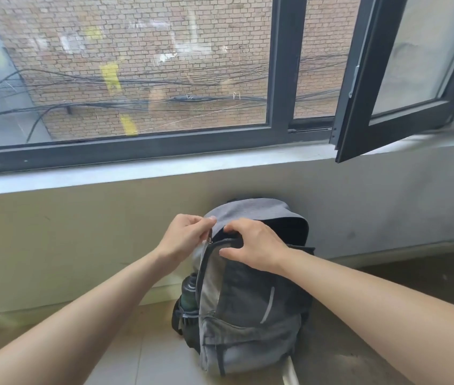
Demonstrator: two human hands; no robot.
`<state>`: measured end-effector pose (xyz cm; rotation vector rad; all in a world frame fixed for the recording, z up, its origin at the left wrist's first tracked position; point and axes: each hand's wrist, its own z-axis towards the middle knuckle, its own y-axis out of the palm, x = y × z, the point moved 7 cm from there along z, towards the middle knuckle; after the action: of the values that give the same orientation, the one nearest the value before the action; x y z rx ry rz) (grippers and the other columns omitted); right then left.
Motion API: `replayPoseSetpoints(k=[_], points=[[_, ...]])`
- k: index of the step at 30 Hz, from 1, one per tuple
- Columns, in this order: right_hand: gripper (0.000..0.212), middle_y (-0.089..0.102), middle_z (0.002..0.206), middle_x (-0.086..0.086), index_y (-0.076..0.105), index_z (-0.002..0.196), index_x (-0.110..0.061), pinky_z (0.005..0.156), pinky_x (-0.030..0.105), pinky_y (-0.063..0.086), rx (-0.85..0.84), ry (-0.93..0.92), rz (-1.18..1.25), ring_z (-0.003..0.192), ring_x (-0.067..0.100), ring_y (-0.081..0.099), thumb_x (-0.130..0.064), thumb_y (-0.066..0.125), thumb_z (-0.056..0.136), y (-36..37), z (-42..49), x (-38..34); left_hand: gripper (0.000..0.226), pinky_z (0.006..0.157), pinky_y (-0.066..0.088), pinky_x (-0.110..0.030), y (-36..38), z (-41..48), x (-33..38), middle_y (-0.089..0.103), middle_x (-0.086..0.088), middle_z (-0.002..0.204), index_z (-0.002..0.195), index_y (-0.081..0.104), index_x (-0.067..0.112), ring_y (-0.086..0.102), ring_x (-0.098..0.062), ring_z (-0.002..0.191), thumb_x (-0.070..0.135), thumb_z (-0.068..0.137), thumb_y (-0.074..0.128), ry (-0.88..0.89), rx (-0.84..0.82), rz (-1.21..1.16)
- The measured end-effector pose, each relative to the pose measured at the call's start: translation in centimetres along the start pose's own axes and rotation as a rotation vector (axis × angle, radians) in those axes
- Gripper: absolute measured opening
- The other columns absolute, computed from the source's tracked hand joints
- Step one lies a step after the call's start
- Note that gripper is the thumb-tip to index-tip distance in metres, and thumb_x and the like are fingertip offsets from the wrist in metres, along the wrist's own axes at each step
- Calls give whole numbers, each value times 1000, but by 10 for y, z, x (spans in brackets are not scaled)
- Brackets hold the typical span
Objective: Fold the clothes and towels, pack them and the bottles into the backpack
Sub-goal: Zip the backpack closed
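A grey backpack stands upright on the floor against the wall below the window. Its top is partly open, showing a dark inside. My left hand pinches the metal zipper pull at the top left of the bag's opening. My right hand grips the front panel's upper edge, fingers curled over the rim and thumb on the fabric. A dark green bottle sits upright in the bag's left side pocket. No clothes or towels are visible; the bag's contents are hidden.
The wall and a pale window sill rise right behind the bag. An open dark window sash juts inward at upper right. Tiled floor spreads left of the bag, darker floor to the right. A white strap trails by the bag's base.
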<state>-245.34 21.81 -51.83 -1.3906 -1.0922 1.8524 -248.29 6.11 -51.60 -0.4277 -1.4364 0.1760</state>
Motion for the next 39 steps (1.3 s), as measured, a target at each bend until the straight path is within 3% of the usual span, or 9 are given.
replayPoseSetpoints(k=[6,9,12,14,16,21,26,33,39], points=[[23,74,99,-4,69,92,-33,81,42,55,28,15,-22,94,23,66,-51,56,96,14,16,-25,37,60,30,-31,8,-9,8,44,2,57,57,53,7,36,-14,59,34,82,57,132,-82,93],[37,67,82,-2,58,72,-26,76,41,51,34,37,11,85,26,63,-45,49,102,13,21,-26,31,56,32,-31,-6,-10,5,44,7,59,67,53,6,38,-12,60,36,73,56,133,-42,34],[48,56,65,0,54,63,-11,73,43,48,47,90,162,73,25,58,-41,53,100,15,25,-18,29,63,41,-36,-19,-11,-11,57,11,67,76,52,21,52,-18,66,48,68,55,129,27,453],[50,53,60,1,56,64,-6,70,43,47,59,91,222,65,22,52,-40,55,99,17,25,-16,31,72,49,-35,-15,-13,-29,66,13,87,88,52,29,64,-21,84,55,72,58,94,16,834],[51,51,58,-1,55,62,-5,67,43,44,64,68,232,61,17,47,-40,55,99,18,24,-18,30,73,47,-35,-4,-13,-35,67,12,100,96,51,31,66,-25,94,56,80,56,159,17,995],[55,40,55,-6,34,53,-20,63,35,31,96,-22,85,58,14,37,-36,54,102,12,17,-25,26,61,34,-34,8,-11,-29,74,-5,98,94,61,19,69,-37,91,34,100,40,294,125,1265],[47,58,77,-4,37,60,-24,68,35,34,185,39,-54,78,21,49,-40,46,104,1,11,-13,28,63,35,-35,2,-10,-30,74,-10,97,86,63,14,68,-40,91,31,98,43,282,143,1224],[50,50,66,-3,40,59,-18,65,37,36,297,206,-2,76,28,51,-41,45,104,-33,12,32,30,52,38,-32,-4,-6,-33,66,-5,64,59,48,14,58,-37,58,31,83,40,344,136,1174],[45,66,67,7,65,62,-12,71,36,47,372,380,244,80,32,65,-31,54,101,-65,5,116,26,61,40,-33,-36,3,-48,69,-6,78,75,67,15,58,-35,73,34,86,53,95,214,1195]])
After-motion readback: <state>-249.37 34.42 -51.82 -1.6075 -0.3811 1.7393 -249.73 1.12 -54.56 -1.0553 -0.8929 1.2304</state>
